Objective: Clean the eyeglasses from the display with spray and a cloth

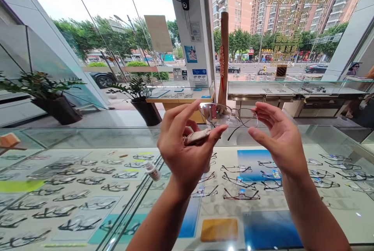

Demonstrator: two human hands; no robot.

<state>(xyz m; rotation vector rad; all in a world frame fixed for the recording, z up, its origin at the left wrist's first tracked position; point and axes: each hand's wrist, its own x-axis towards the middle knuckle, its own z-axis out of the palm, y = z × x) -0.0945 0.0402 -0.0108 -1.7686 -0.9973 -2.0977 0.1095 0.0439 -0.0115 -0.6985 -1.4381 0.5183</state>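
Note:
A pair of thin metal-rimmed eyeglasses (233, 114) is held up above the glass counter, one temple hanging below the rims. My left hand (187, 142) grips the left lens, thumb at its lower rim and a finger at the upper outer corner. A crumpled pale cloth (197, 137) is tucked in the same hand, partly hidden by the fingers. My right hand (279, 140) is at the other lens, index fingertip by the top outer corner and thumb by the lower rim; the other fingers are spread.
Below lies the glass display counter (181, 239) with rows of eyeglasses (241, 193). A small white bottle (152, 171) stands left of my forearm. An orange-brown flat pad (219, 229) lies near the front. Behind are potted plants (144, 107), a wooden post (223, 56) and further showcases (263, 87).

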